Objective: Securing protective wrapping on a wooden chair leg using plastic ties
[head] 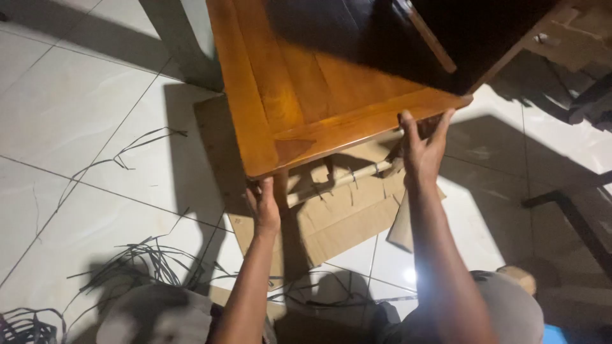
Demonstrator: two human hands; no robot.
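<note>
**Wooden table held by two hands**

Orange-brown shiny square wooden table (319, 83) fills the top of the view, tipped over a flat brown cardboard sheet (344, 223) on the white tiled floor (70, 108). The left hand (263, 205) grips under the table's near corner. The right hand (422, 148) holds the near edge with its fingers spread wide up against the wood. A pale round wooden stick (338, 181) runs under the table between the hands. Thin dark strips (143, 264) lie scattered on the floor to the left.
</note>
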